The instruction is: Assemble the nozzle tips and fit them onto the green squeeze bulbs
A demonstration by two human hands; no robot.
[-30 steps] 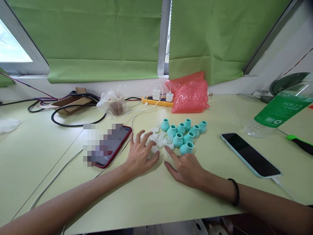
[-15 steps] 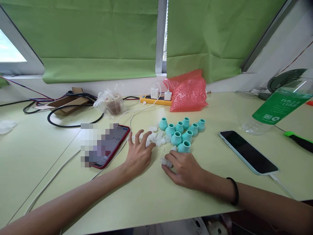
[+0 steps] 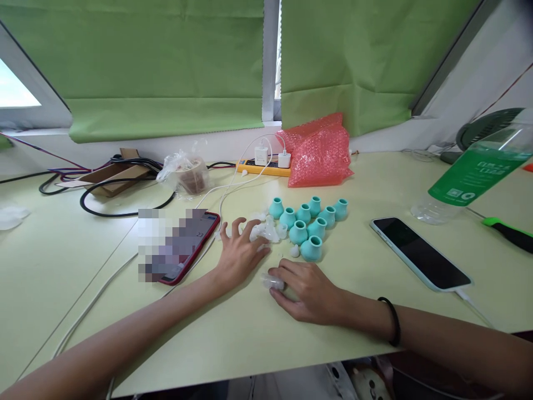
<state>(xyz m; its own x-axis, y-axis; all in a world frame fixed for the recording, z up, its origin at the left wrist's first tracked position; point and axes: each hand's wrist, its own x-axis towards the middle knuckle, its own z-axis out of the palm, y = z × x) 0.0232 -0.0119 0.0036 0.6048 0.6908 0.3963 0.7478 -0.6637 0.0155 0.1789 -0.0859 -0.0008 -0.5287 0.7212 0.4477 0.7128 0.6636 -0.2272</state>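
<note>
My right hand (image 3: 306, 291) pinches a small translucent plastic piece (image 3: 272, 281) between thumb and fingers, low over the table. My left hand (image 3: 241, 250) has its fingers spread and curved, its fingertips beside a loose pile of translucent white plastic pieces (image 3: 266, 230). Right of the pile stand several turquoise vase-shaped pieces (image 3: 298, 232) with round open tops, grouped close together. One small whitish round piece (image 3: 295, 251) lies by the nearest turquoise piece, just beyond my right hand.
A red-cased phone (image 3: 189, 250) lies left of my left hand. Another phone (image 3: 420, 253), charging, lies at the right near a tilted bottle (image 3: 474, 172). Behind are a yellow power strip (image 3: 266, 168), pink bubble wrap (image 3: 318, 158), wrapped tape (image 3: 189, 175) and a cardboard box (image 3: 112, 179). White cables cross the table.
My right hand has moved slightly left with the translucent piece, away from the small whitish piece by the turquoise ones. My left hand stays spread by the pile. The view has shifted a little.
</note>
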